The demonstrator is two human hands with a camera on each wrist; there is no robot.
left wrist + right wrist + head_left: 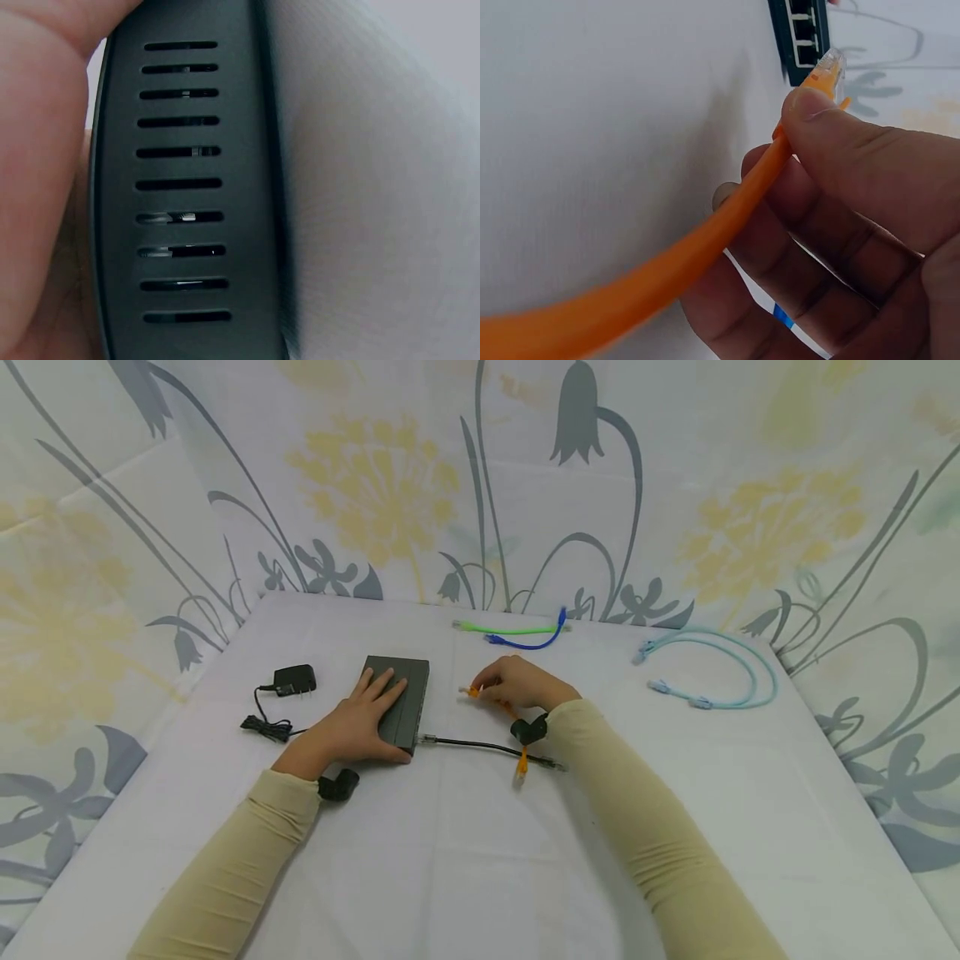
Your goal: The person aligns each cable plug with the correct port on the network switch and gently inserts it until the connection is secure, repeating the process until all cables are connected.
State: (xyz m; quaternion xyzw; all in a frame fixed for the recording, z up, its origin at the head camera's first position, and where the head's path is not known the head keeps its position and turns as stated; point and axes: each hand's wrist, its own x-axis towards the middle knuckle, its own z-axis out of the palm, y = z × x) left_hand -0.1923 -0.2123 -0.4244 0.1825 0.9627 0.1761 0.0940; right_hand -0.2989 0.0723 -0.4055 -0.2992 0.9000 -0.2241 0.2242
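A dark grey network switch [405, 714] lies on the white table, its vented side [180, 196] filling much of the left wrist view. My left hand [360, 722] rests on it with fingers spread over its top and the thumb by its near end. To the right, my right hand [517, 682] pinches an orange Ethernet cable [705, 240] between thumb and fingers just behind its clear plug [831, 69]. That plug points towards the switch's row of ports [804, 34]. The cable's other end [521, 768] hangs below the right wrist. A black Ethernet cable [476, 744] is plugged into the switch's near right side.
A black power adapter [295, 680] with a bundled cord [266, 727] lies left of the switch. Towards the back are a green cable [510, 631] and a blue cable [528, 647], crossing at one end. A light blue cable [771, 681] lies looped at the right.
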